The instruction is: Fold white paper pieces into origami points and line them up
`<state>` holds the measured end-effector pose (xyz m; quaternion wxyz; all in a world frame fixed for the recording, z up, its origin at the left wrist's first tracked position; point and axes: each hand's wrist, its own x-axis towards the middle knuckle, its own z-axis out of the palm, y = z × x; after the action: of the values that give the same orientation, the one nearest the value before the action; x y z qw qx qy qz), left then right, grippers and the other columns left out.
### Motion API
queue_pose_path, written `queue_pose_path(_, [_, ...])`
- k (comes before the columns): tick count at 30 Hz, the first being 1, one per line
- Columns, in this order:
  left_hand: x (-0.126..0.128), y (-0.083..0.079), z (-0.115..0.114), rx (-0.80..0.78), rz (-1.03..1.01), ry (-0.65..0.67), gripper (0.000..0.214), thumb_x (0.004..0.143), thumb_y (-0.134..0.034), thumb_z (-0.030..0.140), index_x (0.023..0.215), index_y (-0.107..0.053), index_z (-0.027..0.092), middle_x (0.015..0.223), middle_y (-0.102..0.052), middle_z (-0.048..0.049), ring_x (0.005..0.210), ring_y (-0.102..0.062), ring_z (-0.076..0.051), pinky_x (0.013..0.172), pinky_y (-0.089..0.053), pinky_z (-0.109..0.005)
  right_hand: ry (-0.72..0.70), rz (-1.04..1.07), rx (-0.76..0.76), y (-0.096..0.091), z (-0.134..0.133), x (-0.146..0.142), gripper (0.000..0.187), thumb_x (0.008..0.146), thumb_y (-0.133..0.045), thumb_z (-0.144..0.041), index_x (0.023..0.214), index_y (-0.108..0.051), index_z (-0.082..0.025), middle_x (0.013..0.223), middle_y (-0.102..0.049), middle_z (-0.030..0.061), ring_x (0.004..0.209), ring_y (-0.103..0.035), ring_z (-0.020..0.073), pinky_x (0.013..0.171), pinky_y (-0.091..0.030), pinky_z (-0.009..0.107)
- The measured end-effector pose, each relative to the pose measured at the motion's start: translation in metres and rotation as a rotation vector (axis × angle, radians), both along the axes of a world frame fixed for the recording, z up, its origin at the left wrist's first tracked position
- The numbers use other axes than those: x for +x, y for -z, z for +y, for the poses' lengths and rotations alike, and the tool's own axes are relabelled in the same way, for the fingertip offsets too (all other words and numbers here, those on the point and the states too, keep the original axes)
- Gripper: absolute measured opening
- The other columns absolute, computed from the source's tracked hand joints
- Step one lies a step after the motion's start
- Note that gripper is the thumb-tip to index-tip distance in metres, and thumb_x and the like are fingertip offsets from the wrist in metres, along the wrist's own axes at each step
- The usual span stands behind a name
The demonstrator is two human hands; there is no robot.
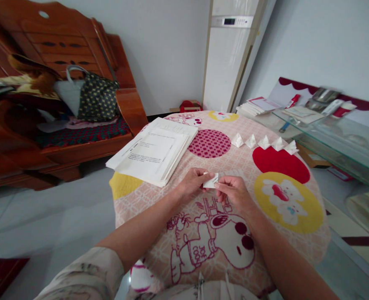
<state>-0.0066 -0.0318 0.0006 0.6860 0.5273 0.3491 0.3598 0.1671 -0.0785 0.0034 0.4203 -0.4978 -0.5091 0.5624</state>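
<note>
My left hand (pixel 193 182) and my right hand (pixel 234 192) meet over the middle of the round table (pixel 140 196). Both pinch a small folded piece of white paper (pixel 210 181), each from its own side, just above the patterned cloth. A stack of printed white sheets (pixel 154 152) lies to the left of my hands. Several small folded white paper shapes (pixel 264 143) stand in a row at the far right of the table.
A wooden bench (pixel 62 137) with a patterned bag (pixel 95 98) stands at the left. A tall white appliance (pixel 229 54) rises behind the table. A glass-topped stand (pixel 343 137) with papers and boxes sits at the right.
</note>
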Motion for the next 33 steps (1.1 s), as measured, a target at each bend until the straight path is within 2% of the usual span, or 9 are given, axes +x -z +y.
queue_pose_path(4, [0.004,-0.001,-0.002,-0.021,-0.049,-0.051,0.046,0.068,-0.082,0.050,0.060,-0.058,0.013,0.052,-0.053,0.0023,0.046,-0.042,-0.006,0.047,-0.030,-0.022,-0.021,-0.027,-0.014,-0.001,-0.001,-0.003,0.030,0.076,-0.071,-0.041,0.059,-0.063,-0.018,0.049,-0.062,0.0000,0.038,-0.055,0.0108,0.033,-0.041,0.019])
queue_pose_path(9, [0.001,-0.002,0.000,0.117,0.063,-0.078,0.041,0.067,-0.082,0.046,0.064,-0.061,0.012,0.054,-0.052,0.0035,0.049,-0.041,-0.005,0.048,-0.028,-0.020,-0.036,-0.030,-0.044,0.003,-0.001,-0.004,0.029,0.076,-0.070,-0.039,0.058,-0.061,-0.018,0.047,-0.061,-0.0002,0.036,-0.054,0.0105,0.033,-0.040,0.019])
queue_pose_path(15, [0.003,0.001,-0.001,0.045,0.093,-0.056,0.037,0.072,-0.076,0.047,0.069,-0.061,0.013,0.055,-0.053,0.0026,0.048,-0.043,-0.007,0.048,-0.029,-0.021,-0.027,-0.053,-0.060,0.004,-0.001,-0.008,0.028,0.075,-0.069,-0.037,0.057,-0.059,-0.019,0.042,-0.059,-0.0013,0.032,-0.049,0.0094,0.032,-0.036,0.018])
queue_pose_path(21, [0.001,0.002,0.002,0.268,0.235,-0.132,0.031,0.072,-0.073,0.041,0.063,-0.063,0.013,0.057,-0.054,0.0021,0.055,-0.045,-0.008,0.054,-0.033,-0.021,-0.017,-0.005,-0.101,0.001,-0.002,-0.012,0.027,0.070,-0.073,-0.037,0.057,-0.059,-0.019,0.045,-0.060,-0.0018,0.032,-0.050,0.0091,0.030,-0.034,0.018])
queue_pose_path(27, [0.005,0.000,0.000,0.043,-0.011,-0.104,0.040,0.072,-0.077,0.049,0.083,-0.064,0.013,0.063,-0.061,0.0012,0.048,-0.049,-0.008,0.048,-0.035,-0.020,0.048,0.080,-0.105,0.001,-0.001,-0.008,0.028,0.070,-0.073,-0.038,0.055,-0.059,-0.019,0.045,-0.058,-0.0025,0.032,-0.047,0.0087,0.029,-0.034,0.018])
queue_pose_path(31, [0.003,0.000,0.003,0.044,-0.017,-0.145,0.035,0.074,-0.076,0.043,0.081,-0.064,0.011,0.060,-0.061,0.0010,0.045,-0.049,-0.007,0.045,-0.035,-0.019,0.024,0.088,-0.124,0.000,-0.001,-0.008,0.028,0.068,-0.074,-0.038,0.055,-0.059,-0.018,0.043,-0.056,-0.0028,0.031,-0.047,0.0088,0.028,-0.034,0.018])
queue_pose_path(33, [0.001,-0.001,0.004,0.050,-0.007,-0.133,0.035,0.076,-0.075,0.041,0.091,-0.067,0.010,0.058,-0.061,0.0021,0.044,-0.049,-0.007,0.043,-0.034,-0.019,0.010,0.092,-0.140,-0.001,-0.001,-0.008,0.028,0.068,-0.074,-0.038,0.055,-0.058,-0.018,0.043,-0.056,-0.0028,0.031,-0.046,0.0089,0.028,-0.034,0.018])
